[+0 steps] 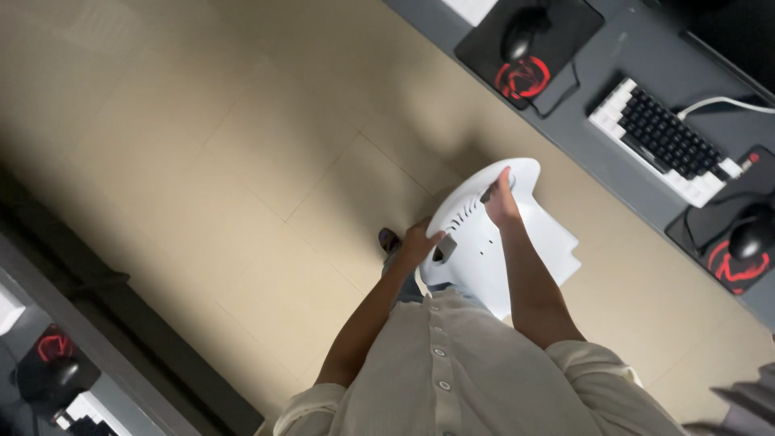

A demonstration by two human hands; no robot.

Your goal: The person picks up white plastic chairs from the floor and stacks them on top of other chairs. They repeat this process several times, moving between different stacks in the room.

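The left hand (420,242) closes its grip on the edge of a white plastic chair (492,242), fingers curled over the rim beside a dark slot in the backrest. The right hand (500,200) is clamped on the top of the same chair, fingers wrapped through the handle opening near the upper edge. The chair is held between the 2 hands in front of the person's cream button-up shirt (452,371), above the beige tiled floor (242,161), with its slotted back turned toward the camera. A dark shoe (390,240) shows just beside the left hand, lower down on the floor.

To the right runs a grey table (613,56). On it lies a white keyboard with black keys (662,139), between 2 black mouse pads with red emblems: one (529,40) carries a black mouse (521,32), the other (735,242) carries another black mouse (752,230). A white cable (718,102) curves away from the keyboard.

At the lower left, another table edge (81,339) bears a further mouse pad (52,355).
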